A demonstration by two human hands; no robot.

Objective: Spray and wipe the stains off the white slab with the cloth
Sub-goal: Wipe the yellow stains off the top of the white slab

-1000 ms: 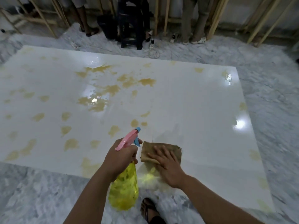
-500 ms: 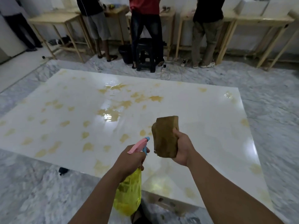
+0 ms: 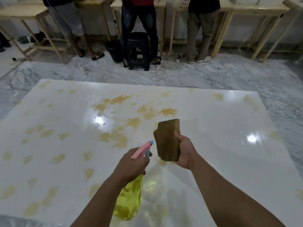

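Note:
The white slab [image 3: 213, 122] lies flat on the marble floor and fills most of the view. Yellow-brown stains [image 3: 118, 136] are scattered over its middle and left side. My left hand [image 3: 131, 164] grips the neck of a yellow spray bottle [image 3: 128, 200] with a pink and blue trigger head, held above the slab's near part. My right hand [image 3: 186, 153] holds a folded brown cloth [image 3: 167, 140] upright in the air, just right of the nozzle and clear of the slab.
Three people stand with their backs turned at wooden benches [image 3: 246, 9] along the far wall. A black stool [image 3: 138, 51], a dark bucket [image 3: 114, 51] and loose cables [image 3: 157, 72] lie on the grey marble floor [image 3: 246, 76] beyond the slab's far edge.
My right hand lifted the cloth off the slab, where it had been pressed flat, and now holds it up. The view has tilted upward toward the far wall.

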